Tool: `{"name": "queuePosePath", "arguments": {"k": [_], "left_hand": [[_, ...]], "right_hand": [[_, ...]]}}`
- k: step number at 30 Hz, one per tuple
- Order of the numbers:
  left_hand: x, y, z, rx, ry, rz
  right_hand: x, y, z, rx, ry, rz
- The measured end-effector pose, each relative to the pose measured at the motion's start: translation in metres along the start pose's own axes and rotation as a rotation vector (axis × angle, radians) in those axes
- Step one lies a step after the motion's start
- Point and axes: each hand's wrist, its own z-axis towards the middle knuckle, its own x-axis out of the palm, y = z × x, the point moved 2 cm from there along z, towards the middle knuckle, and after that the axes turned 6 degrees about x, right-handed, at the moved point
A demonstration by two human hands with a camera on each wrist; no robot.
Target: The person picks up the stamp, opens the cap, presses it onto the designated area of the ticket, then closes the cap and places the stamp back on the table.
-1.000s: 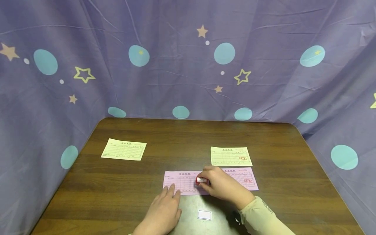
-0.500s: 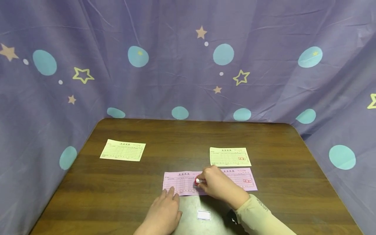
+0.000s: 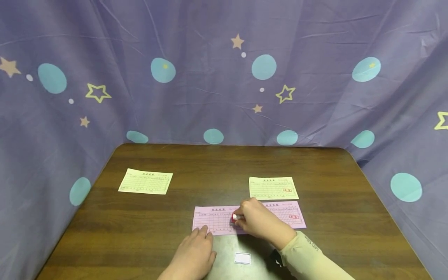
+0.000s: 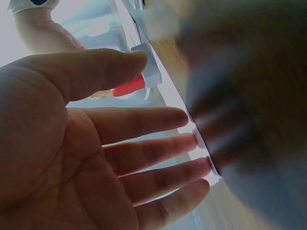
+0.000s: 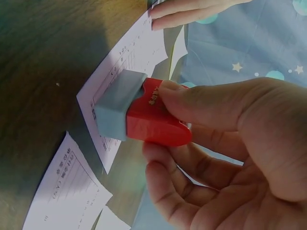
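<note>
In the head view my right hand (image 3: pixel 260 221) pinches a red hand stamp (image 3: pixel 235 217) between thumb and fingers, over the right part of the left pink form (image 3: pixel 210 221). The right wrist view shows the stamp's red grip (image 5: pixel 156 117) and its grey base (image 5: pixel 117 105), which stands right at the form's surface. My left hand (image 3: pixel 196 251) lies with fairly straight fingers, their tips on the form's lower left edge. Beside it, partly behind my right hand, lies another pink form (image 3: pixel 282 217) bearing a red stamped mark.
A yellow form (image 3: pixel 274 188) with a red mark lies behind the right pink form. Another yellow form (image 3: pixel 145 181) lies at the left. A small white rectangle (image 3: pixel 242 258) sits near the front of the brown table (image 3: pixel 105 233). A purple curtain (image 3: pixel 210 77) surrounds the table.
The stamp has turned in my right hand's grip, so less of its white top shows. My left hand stays at the form's edge. The head view has shifted slightly.
</note>
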Motion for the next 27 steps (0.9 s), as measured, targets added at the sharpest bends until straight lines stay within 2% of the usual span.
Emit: {"name": "queuePosePath", "arguments": {"k": [7, 19, 27], "left_hand": [[0.0005, 0.0021, -0.0009, -0.043, 0.027, -0.012], [0.0025, 0.0039, -0.0038, -0.016, 0.000, 0.002], [0.0027, 0.0044, -0.0054, -0.022, 0.010, -0.026]], "right_hand": [[0.0001, -0.0003, -0.0010, -0.001, -0.008, 0.026], [0.0014, -0.0011, -0.0024, 0.014, -0.014, 0.032], [0.0022, -0.0014, -0.0028, 0.008, -0.029, 0.040]]}}
